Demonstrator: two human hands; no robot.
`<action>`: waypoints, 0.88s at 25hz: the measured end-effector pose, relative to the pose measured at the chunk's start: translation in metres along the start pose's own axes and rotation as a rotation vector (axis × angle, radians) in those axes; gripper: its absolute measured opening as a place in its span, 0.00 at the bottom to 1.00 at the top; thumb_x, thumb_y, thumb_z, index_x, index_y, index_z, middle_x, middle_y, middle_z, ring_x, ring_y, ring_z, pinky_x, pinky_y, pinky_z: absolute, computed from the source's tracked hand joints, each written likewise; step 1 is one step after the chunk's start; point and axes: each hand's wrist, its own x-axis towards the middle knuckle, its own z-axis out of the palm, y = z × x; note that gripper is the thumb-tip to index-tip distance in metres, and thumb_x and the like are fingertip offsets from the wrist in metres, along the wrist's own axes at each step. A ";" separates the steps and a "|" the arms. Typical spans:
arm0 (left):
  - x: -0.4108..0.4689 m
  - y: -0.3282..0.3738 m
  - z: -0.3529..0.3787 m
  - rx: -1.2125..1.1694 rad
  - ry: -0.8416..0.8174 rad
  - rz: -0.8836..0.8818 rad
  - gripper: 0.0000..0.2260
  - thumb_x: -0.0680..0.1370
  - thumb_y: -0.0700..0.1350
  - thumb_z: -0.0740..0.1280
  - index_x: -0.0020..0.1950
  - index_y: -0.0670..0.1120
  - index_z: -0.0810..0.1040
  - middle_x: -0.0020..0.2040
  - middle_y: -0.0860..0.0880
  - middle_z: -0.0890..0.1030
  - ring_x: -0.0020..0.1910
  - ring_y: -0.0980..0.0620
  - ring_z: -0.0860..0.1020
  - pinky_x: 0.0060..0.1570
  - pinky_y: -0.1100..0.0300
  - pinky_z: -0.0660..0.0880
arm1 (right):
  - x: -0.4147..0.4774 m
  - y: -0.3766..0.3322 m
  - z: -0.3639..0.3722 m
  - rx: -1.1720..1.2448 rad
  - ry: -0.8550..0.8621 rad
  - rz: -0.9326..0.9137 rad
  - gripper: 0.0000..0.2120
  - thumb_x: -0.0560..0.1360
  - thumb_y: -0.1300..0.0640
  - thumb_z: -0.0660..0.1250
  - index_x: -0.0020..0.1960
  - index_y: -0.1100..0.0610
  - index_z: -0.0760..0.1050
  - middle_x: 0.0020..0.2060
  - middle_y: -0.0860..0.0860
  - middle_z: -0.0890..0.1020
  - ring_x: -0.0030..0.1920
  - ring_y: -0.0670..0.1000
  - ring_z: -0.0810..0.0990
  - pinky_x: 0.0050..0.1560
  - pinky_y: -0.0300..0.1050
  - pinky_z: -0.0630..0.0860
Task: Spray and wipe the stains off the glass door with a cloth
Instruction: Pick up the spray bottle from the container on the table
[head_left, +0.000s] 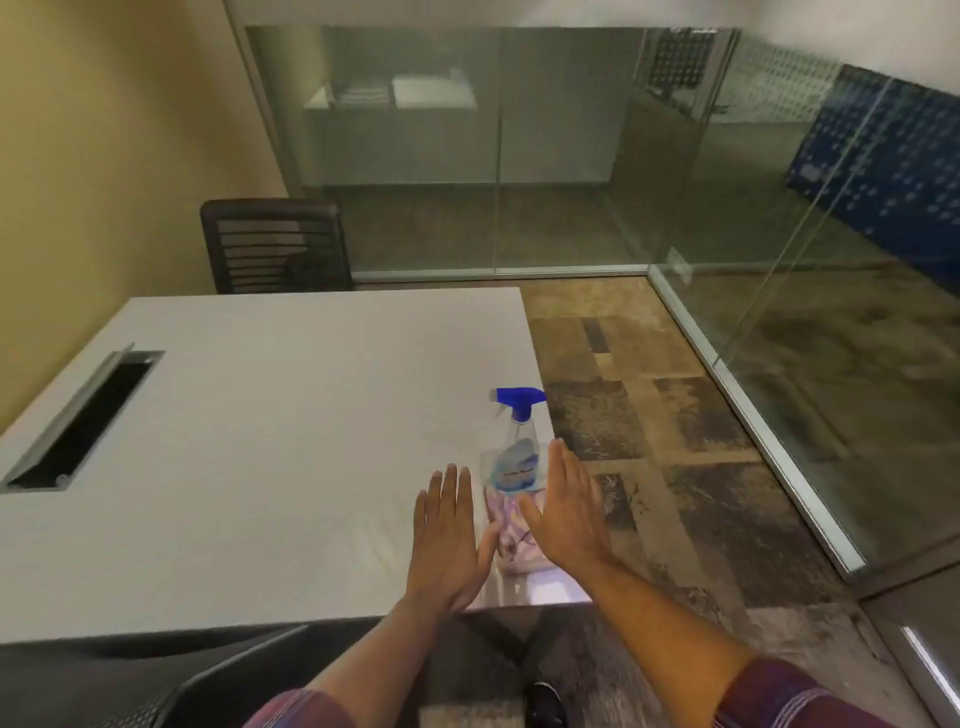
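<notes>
A clear spray bottle (514, 457) with a blue trigger head stands upright near the right edge of the grey table (260, 441). A pale pink and white cloth (511, 535) lies on the table just in front of the bottle. My left hand (448, 540) hovers flat and open to the left of the cloth. My right hand (569, 512) is open too, fingers stretched forward, to the right of the cloth and bottle. Neither hand holds anything. The glass door and glass walls (810, 291) stand to the right and behind.
A black slatted chair (275, 247) stands at the table's far side by the yellow wall. The table has an open cable slot (88, 421) on the left. Another dark chair (156, 686) is close below me. Patterned carpet (665, 447) lies between table and glass.
</notes>
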 end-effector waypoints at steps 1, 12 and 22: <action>0.008 0.000 -0.004 -0.058 -0.007 -0.051 0.51 0.66 0.79 0.19 0.84 0.53 0.30 0.87 0.49 0.33 0.88 0.47 0.37 0.88 0.47 0.39 | 0.016 -0.002 0.001 0.056 0.004 0.006 0.45 0.81 0.38 0.68 0.86 0.57 0.49 0.86 0.54 0.57 0.84 0.58 0.60 0.82 0.53 0.59; 0.065 -0.015 0.000 -0.337 0.015 -0.242 0.32 0.87 0.57 0.63 0.87 0.51 0.56 0.88 0.50 0.58 0.87 0.49 0.56 0.85 0.50 0.56 | 0.113 -0.006 -0.010 0.356 -0.257 0.172 0.25 0.81 0.53 0.74 0.73 0.59 0.69 0.68 0.57 0.80 0.65 0.58 0.81 0.55 0.44 0.76; 0.108 -0.006 0.001 -0.447 0.003 -0.188 0.39 0.81 0.52 0.75 0.87 0.51 0.59 0.87 0.50 0.62 0.86 0.50 0.60 0.84 0.54 0.58 | 0.121 -0.003 -0.058 0.604 -0.193 0.108 0.14 0.79 0.56 0.76 0.61 0.58 0.76 0.53 0.49 0.81 0.49 0.47 0.79 0.43 0.34 0.70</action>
